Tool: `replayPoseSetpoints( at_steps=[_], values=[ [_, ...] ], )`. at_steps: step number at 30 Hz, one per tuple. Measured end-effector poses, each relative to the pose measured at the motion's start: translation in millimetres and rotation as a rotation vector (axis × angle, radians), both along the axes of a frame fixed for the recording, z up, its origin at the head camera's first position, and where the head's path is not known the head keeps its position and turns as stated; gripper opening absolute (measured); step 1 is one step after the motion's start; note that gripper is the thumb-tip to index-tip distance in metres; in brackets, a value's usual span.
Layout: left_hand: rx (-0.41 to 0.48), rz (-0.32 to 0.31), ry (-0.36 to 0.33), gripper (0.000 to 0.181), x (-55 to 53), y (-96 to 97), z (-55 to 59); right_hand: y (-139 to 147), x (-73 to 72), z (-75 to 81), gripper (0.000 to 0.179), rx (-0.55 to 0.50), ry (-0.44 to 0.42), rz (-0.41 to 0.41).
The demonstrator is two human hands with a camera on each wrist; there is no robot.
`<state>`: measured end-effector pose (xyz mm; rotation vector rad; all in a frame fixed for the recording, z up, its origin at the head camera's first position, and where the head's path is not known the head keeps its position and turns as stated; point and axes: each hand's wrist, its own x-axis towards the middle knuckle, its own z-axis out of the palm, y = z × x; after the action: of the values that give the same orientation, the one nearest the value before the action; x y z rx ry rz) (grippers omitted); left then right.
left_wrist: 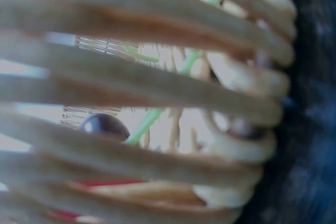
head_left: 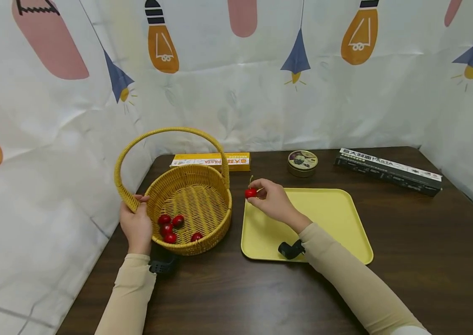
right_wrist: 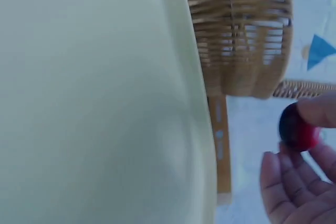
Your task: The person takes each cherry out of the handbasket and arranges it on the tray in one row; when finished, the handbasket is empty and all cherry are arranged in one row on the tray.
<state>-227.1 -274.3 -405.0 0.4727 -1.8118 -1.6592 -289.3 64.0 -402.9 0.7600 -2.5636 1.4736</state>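
Note:
A yellow wicker basket [head_left: 215, 235] with a tall arched handle stands on the left of the table. My left hand [head_left: 137, 228] grips it at the left, where the handle meets the rim. Several red cherries [head_left: 166, 229] lie on the basket's floor, mostly toward its near left side. My right hand [head_left: 276, 201] pinches one red cherry [head_left: 251, 193], stem upward, between thumb and fingers, over the far left corner of a yellow tray [head_left: 324, 223]. In the left wrist view the basket's weave [left_wrist: 157, 82] fills the picture, and a dark cherry [left_wrist: 104, 125] shows through the gaps.
Behind the basket lies a yellow pasta box [head_left: 236, 161]. A round tin [head_left: 302, 163] stands beyond the tray, and a long black pasta box [head_left: 387, 171] lies at the back right. A printed cloth [head_left: 236, 107] hangs behind the dark wooden table [head_left: 236, 293].

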Motion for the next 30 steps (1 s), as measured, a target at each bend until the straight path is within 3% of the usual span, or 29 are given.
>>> replayPoseSetpoints(
  at_steps=[4,8,23,30],
  values=[
    [0.004,-0.002,-0.001,0.014,0.4,-0.8,-1.4,6.0,-6.7,-4.3,0.034,0.094,-0.127,-0.063],
    [0.006,-0.001,0.0,0.015,0.4,-0.6,-2.5,9.6,-11.2,-12.1,0.035,0.191,-0.18,-0.106],
    [-0.027,0.011,-0.007,0.015,0.5,-0.2,-4.5,5.8,-9.8,-29.7,0.029,0.211,-0.16,-0.073],
    [-0.033,0.012,-0.013,0.015,1.4,-0.7,-4.5,4.6,-8.8,-29.8,0.039,0.211,-0.148,-0.02]
  ],
)
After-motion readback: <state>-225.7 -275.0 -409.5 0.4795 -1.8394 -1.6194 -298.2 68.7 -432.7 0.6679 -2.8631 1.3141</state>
